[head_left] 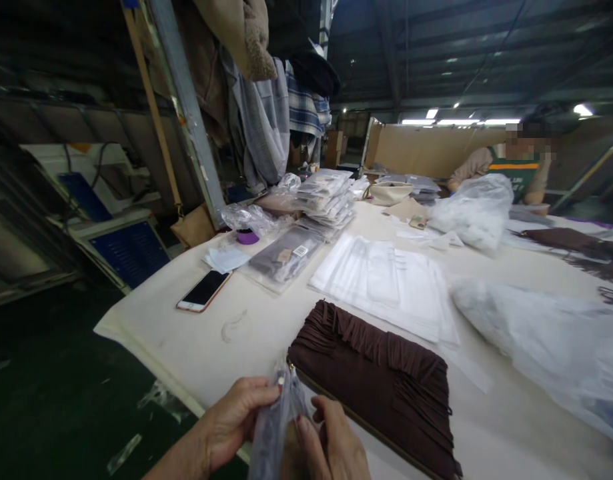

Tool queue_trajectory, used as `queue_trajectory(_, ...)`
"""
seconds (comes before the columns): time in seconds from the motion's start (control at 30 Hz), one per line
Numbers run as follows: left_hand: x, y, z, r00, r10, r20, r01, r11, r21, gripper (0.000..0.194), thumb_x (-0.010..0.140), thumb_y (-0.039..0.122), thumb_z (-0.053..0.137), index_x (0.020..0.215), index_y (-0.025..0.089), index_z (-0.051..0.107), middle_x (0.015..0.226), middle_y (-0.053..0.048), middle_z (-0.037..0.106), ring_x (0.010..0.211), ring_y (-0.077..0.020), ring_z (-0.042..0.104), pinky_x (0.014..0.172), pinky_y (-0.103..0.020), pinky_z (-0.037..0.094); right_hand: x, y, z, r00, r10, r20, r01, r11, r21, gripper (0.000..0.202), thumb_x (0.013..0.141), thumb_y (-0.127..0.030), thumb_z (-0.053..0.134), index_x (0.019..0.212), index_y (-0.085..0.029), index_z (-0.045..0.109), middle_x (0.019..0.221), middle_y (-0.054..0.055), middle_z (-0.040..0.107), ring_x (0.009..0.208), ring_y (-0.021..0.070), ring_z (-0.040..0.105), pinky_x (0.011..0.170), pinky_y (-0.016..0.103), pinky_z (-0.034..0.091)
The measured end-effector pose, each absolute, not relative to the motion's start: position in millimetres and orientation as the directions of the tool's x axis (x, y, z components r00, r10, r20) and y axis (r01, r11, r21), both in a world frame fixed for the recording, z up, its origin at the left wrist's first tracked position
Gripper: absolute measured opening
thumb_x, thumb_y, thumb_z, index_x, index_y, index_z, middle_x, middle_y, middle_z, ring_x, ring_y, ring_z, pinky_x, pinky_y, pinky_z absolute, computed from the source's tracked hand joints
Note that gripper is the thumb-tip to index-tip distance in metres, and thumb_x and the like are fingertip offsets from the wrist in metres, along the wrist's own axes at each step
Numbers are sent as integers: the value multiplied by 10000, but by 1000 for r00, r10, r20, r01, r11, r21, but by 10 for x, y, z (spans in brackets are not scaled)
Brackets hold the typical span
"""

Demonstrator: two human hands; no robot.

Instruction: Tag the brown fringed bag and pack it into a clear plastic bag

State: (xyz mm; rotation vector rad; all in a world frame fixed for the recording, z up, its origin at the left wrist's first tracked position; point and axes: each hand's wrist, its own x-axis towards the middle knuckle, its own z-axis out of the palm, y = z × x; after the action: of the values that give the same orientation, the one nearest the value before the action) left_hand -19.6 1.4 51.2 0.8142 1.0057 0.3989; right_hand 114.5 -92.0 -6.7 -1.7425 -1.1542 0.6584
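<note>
At the table's near edge, my left hand [236, 410] pinches the top of a clear plastic bag [269, 437] between thumb and fingers. On the bag's other side, my right hand [336, 443] grips it with bent fingers. Something brownish shows through the lower part of the plastic, but I cannot make out what it is. Just beyond my right hand lies a dark brown fringed clutch bag [376, 393], its zipped edge towards me. One corner of it comes close to the top of the plastic bag.
White flat bags [381, 273] lie beyond the clutch. A phone [205, 291], a packed grey item [286, 257], a purple tape roll [247, 236] and a stack of packets [329, 193] are to the left. Plastic bundles [546, 340] cover the right side. A co-worker [516, 163] sits opposite.
</note>
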Motion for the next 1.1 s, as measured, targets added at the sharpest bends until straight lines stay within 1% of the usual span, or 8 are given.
queue_trajectory(0.1, -102, -119, 546, 461, 730, -504, 149, 497, 855, 384, 597, 502, 643, 692, 135, 588, 534, 13, 520, 476, -110, 449, 459, -209, 315, 1169, -824, 62, 263, 956, -131, 191, -185, -964, 519, 700, -564, 594, 1051, -183, 568, 669, 24, 623, 621, 195, 586, 586, 286, 428)
queue_trajectory(0.23, -85, -213, 505, 463, 791, -400, 366, 240, 899, 376, 756, 464, 405, 846, 150, 591, 645, -24, 557, 585, -173, 530, 535, -263, 387, 1385, -662, 129, 5, 959, -284, -156, -280, -947, 576, 533, -254, 649, 1095, -176, 551, 669, -19, 619, 604, 151, 550, 560, 245, 397)
queue_trajectory(0.37, -160, -212, 390, 288, 936, -200, 721, -75, 689, 268, 772, 293, 411, 940, 144, 558, 877, -82, 567, 826, -217, 561, 748, -317, 408, 1635, -520, 271, -138, 904, -404, -348, -426, -835, 406, 525, -212, 633, 929, -179, 647, 595, -41, 596, 453, 81, 447, 469, 205, 322)
queue_trajectory(0.47, -94, -188, 331, 280, 936, -212, 815, -115, 568, 209, 751, 239, 493, 935, 161, 552, 956, -78, 553, 896, -224, 549, 786, -318, 382, 1724, -476, 385, -198, 884, -424, -393, -468, -792, 358, 533, -211, 678, 891, -183, 674, 564, -40, 604, 392, 54, 402, 437, 190, 293)
queue_trajectory(0.63, 94, -103, 293, 238, 939, -248, 790, -38, 612, 54, 723, 148, 495, 741, 182, 532, 826, -38, 531, 804, -215, 543, 715, -310, 339, 1738, -466, 414, -183, 898, -400, -420, -440, -794, 342, 555, -226, 694, 891, -167, 687, 486, -38, 580, 358, 51, 388, 415, 184, 260)
queue_trajectory(0.8, -30, 8, 324, 230, 923, -310, 697, 65, 714, 110, 677, 124, 477, 600, 189, 432, 705, -11, 478, 735, -193, 513, 669, -291, 323, 1742, -486, 383, -155, 897, -414, -455, -437, -776, 360, 543, -248, 716, 891, -156, 691, 455, -44, 549, 351, 46, 376, 394, 178, 230)
queue_trajectory(1.0, -385, 99, 547, 294, 832, -470, 455, 311, 835, 198, 631, 372, 510, 673, 184, 462, 608, 11, 539, 620, -171, 553, 588, -264, 365, 1759, -508, 372, -217, 885, -413, -576, -458, -678, 367, 555, -255, 771, 901, -170, 682, 558, -38, 579, 377, 36, 411, 401, 172, 280)
queue_trajectory(1.1, -269, 4, 578, 390, 707, -590, 136, 589, 796, 334, 523, 428, 647, 662, 181, 470, 544, 7, 575, 472, -150, 536, 521, -261, 379, 1728, -429, 527, -288, 884, -368, -616, -465, -636, 358, 601, -307, 772, 911, -156, 676, 646, -12, 609, 412, 37, 434, 425, 179, 339)
